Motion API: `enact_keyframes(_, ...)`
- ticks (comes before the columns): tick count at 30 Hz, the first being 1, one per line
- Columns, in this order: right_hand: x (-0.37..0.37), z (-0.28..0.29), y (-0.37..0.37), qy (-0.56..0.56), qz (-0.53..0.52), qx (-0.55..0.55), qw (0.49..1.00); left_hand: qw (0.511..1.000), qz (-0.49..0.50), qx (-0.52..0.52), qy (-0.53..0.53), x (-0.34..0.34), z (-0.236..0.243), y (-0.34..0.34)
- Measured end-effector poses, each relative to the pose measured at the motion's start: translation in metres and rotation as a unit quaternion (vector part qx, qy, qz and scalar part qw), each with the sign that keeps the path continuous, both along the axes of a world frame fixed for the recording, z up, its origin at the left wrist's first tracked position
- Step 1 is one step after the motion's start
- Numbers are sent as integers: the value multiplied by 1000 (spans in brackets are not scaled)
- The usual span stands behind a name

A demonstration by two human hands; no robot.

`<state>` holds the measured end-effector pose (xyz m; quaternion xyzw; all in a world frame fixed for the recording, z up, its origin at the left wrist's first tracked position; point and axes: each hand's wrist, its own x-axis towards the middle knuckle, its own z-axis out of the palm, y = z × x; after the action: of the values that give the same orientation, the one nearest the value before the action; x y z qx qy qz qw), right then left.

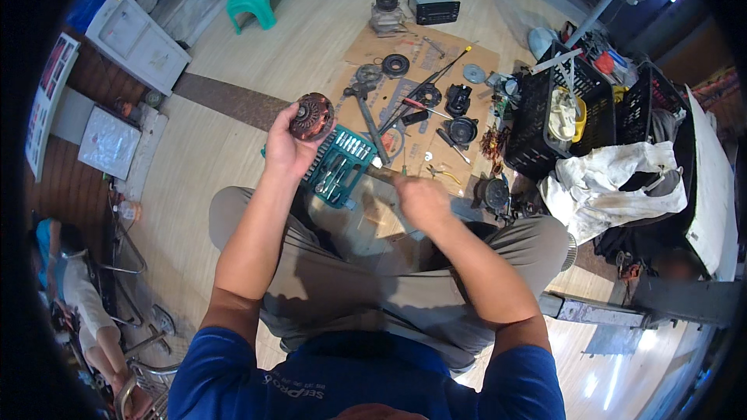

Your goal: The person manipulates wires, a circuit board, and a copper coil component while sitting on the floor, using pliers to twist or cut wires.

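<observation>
My left hand (290, 148) is raised over the socket set and closed on a round motor part (313, 117) with dark fan-like vanes and copper colour round its edge. My right hand (424, 201) is lower and to the right, over the near edge of the cardboard. Its fingers are closed round a brown, stick-like tool (380, 174); its exact kind is unclear. Below my left hand lies an open green socket set (340, 165), holding rows of sockets and drivers. Beyond it, a hammer (369, 120) rests on the cardboard.
Flattened cardboard (436, 54) carries several round motor parts, screwdrivers and yellow-handled pliers (445, 174). A black car stereo (433, 6) stands at the back. To the right are black crates (537, 136) and a white cloth (599, 190). A green stool (259, 0) stands far left.
</observation>
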<state>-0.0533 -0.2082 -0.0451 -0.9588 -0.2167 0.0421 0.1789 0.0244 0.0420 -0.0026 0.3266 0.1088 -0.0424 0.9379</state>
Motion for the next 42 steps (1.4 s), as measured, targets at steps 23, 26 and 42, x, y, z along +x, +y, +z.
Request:
enact_keyframes(23,15,49,-56,193,103,231,948,971,-188,103,-108,-16,13,-13)
enact_keyframes(26,14,49,-28,273,76,327,901,967,-208,114,-93,-26,13,-30)
enact_keyframes(42,9,59,-15,-45,11,252,967,956,-263,119,-50,-36,16,-51)
